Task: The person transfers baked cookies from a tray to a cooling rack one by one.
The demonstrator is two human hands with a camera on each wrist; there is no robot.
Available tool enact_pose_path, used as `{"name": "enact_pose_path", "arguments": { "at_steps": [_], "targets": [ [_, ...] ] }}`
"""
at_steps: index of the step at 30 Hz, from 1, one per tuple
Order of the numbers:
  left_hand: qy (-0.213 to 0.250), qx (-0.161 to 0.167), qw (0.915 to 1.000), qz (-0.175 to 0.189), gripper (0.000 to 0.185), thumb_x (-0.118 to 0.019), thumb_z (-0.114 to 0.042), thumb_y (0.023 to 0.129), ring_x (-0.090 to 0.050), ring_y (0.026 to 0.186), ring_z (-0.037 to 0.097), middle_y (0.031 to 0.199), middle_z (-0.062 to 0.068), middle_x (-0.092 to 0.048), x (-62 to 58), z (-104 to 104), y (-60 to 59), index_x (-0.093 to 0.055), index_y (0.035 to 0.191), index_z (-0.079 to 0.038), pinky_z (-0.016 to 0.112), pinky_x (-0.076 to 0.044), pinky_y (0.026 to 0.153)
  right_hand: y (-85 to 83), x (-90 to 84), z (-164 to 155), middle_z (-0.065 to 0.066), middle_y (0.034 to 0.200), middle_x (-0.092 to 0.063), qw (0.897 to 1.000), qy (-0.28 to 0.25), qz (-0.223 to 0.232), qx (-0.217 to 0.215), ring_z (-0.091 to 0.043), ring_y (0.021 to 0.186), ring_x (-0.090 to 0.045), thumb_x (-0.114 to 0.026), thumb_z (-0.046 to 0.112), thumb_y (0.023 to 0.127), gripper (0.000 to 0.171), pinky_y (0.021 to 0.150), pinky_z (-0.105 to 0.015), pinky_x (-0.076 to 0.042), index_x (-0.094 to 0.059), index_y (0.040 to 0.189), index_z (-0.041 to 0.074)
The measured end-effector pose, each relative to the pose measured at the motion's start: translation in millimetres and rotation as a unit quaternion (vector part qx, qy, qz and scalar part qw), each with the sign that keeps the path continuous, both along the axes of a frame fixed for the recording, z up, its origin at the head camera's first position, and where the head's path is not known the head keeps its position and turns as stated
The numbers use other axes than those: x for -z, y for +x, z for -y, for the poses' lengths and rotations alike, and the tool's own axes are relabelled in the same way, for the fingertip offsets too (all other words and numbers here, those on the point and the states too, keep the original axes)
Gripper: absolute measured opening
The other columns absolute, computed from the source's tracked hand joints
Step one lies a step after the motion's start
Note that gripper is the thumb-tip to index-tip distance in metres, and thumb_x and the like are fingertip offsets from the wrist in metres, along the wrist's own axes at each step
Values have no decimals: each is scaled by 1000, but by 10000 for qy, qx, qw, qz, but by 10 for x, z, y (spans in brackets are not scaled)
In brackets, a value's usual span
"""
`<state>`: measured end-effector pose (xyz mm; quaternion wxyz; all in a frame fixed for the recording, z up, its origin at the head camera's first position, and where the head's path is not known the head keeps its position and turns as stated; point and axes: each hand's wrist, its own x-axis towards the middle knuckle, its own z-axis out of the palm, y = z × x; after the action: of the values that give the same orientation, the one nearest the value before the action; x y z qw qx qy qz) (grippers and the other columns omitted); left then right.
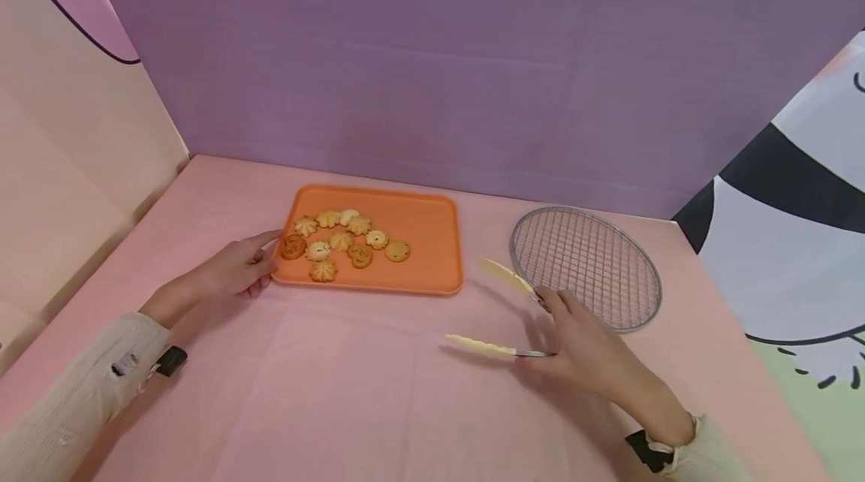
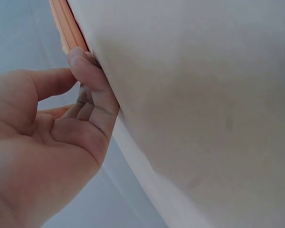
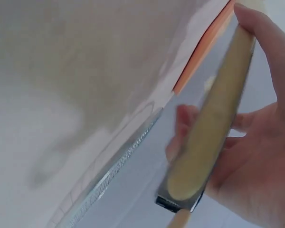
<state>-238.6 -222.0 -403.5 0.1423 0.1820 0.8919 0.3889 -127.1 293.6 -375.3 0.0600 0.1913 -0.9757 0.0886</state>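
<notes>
Pink cloth covers the table [image 1: 351, 392], with a purple wall behind it and a cream panel at the far left. At the left, the person's left hand [image 1: 236, 268] lies with relaxed, nearly straight fingers against the left edge of an orange tray [image 1: 426, 242]; the left wrist view shows the fingertips [image 2: 83, 61] touching the tray's rim, gripping nothing. Just beyond those fingertips, on the tray's left half, sits a cluster of small cookies [image 1: 341, 242], some flower-shaped and pale, some round and darker. To the right of the tray, the right hand [image 1: 588, 350] holds a pair of tongs [image 1: 503, 313] by the metal end, fingers curled round it, the two cream-coloured tips spread wide apart and pointing left toward the tray, clear of it. One tip hangs above the cloth, the other near the lower left rim of a round wire rack [image 1: 586, 266], which lies flat just behind the right hand. A black-and-white cartoon panel stands at the far right
</notes>
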Motion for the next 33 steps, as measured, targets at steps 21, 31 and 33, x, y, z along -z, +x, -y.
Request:
{"name": "enact_pose_path", "arguments": {
  "at_steps": [21, 31, 33],
  "targets": [
    [26, -65, 10000, -8, 56, -42, -1, 102, -55, 56, 17, 72, 7, -57, -21, -45, 52, -20, 153, 9, 30, -49, 49, -274, -210, 232, -13, 127, -56, 9983, -217, -536, 48, -32, 101, -62, -68, 73, 76, 98, 76, -51, -54, -46, 142, 4],
    [-254, 6, 9994, -227, 56, -36, -3, 104, -50, 51, 16, 63, 5, -55, -3, -87, 73, -17, 155, 8, 28, -44, 48, -531, -297, 453, -18, 130, -58, 9971, -92, -679, -341, -35, 110, -61, -75, 66, 76, 100, 79, -51, -55, -44, 145, 0],
    [-290, -21, 9994, -198, 56, -36, -3, 104, -50, 52, 16, 63, 6, -55, -5, -86, 74, -17, 155, 8, 28, -45, 49, -578, -300, 500, -19, 132, -59, 9973, -98, -641, -354, -37, 113, -61, -75, 65, 76, 101, 80, -52, -55, -44, 146, 0]
  ]
}}
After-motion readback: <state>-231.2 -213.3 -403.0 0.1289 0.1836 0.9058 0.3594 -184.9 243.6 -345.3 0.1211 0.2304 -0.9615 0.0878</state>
